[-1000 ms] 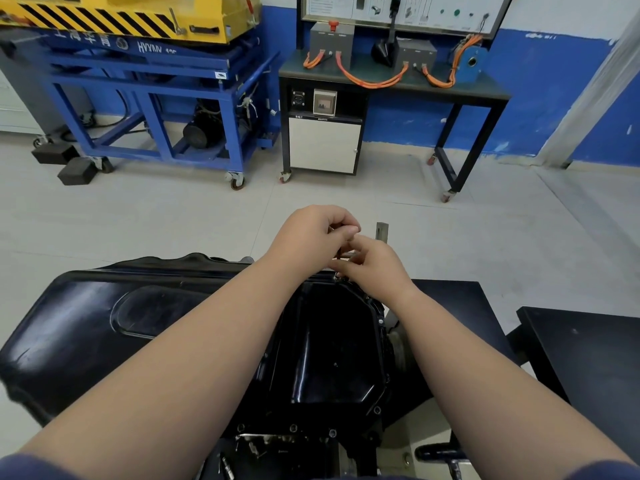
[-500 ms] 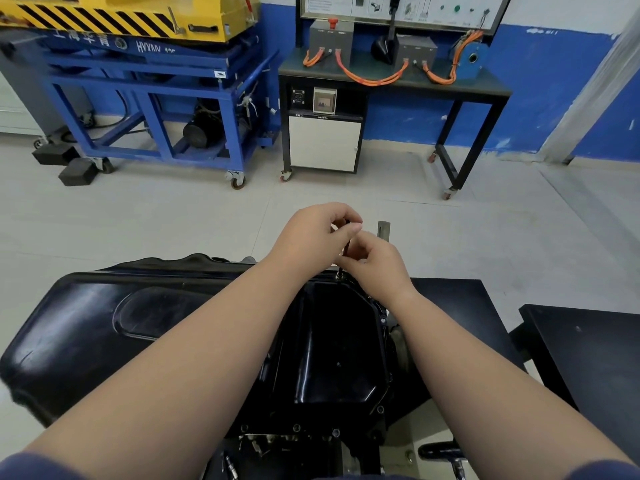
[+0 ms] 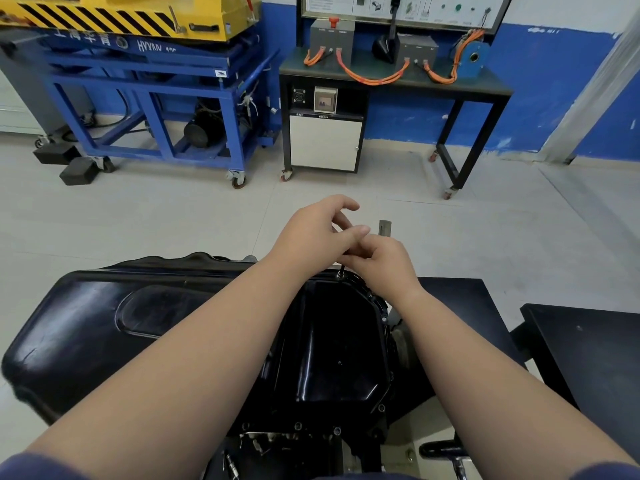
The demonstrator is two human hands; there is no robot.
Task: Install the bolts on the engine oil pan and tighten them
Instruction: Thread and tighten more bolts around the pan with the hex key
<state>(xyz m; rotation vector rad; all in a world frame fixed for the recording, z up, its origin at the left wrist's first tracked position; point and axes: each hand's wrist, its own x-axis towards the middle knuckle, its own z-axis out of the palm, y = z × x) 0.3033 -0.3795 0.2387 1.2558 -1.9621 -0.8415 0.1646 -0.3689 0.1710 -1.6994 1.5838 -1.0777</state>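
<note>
Head view, and it's the only one we get. Both hands meet over the far rim of the black oil pan (image 3: pixel 341 344), which sits low in the middle with a black worktop (image 3: pixel 460 299) beside it on the right.

The right hand (image 3: pixel 381 268) has its fingers (image 3: pixel 356 259) curled and clamped on a thin dark shank (image 3: pixel 341 270) that stands on the pan's far flange. Is it a bolt, or a driver seated on one? It's too small to tell from here.

The left hand (image 3: pixel 317 233) sits just above, touching the right. Its fingers are loosely curled with a gap between them, and whether they hold the top of the shank I cannot tell.

I'd judge that shank to be light, rigid steel, and slick enough to slip. The place to hold it is high up, pinched by the fingertips, so it spins freely without tipping. The pan looks like stiff metal and unlikely to shift under the hands.

The shank's long axis is close to upright. Its lower end points down into the flange and its upper end is lost between the hands. The pan itself runs lengthwise away from the person, and the bolt heads (image 3: pixel 336 430) along the near flange face up.

A small grey bracket (image 3: pixel 385 227) shows just beyond the hands.
</note>
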